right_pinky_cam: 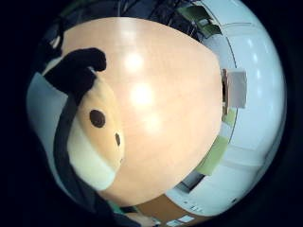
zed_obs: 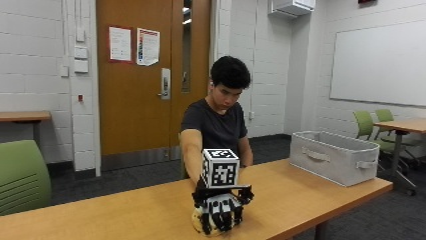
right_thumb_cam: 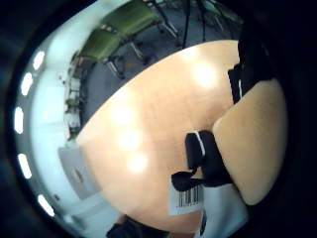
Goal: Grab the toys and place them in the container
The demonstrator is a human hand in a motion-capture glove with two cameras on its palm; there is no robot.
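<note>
A round plush toy (zed_obs: pixel 197 221) with an orange and cream face, black ears and black dot eyes sits on the wooden table (zed_obs: pixel 100 215) near its front edge. My gloved right hand (zed_obs: pixel 219 211) lies on top of it, fingers curled down over its front, and hides most of it in the outside view. Both palm views show the plush toy (right_pinky_cam: pixel 97 127) (right_thumb_cam: pixel 257 144) close against the palm. The grey fabric container (zed_obs: pixel 333 156) stands on the table's right end, well away from the hand, and also shows as the container (right_pinky_cam: pixel 235 87) (right_thumb_cam: pixel 75 171).
The tabletop (right_pinky_cam: pixel 156 94) between the toy and the container is bare wood. Green chairs (zed_obs: pixel 20 175) stand at the left, and a second table with green chairs (zed_obs: pixel 373 125) stands beyond the container. A door is behind the person.
</note>
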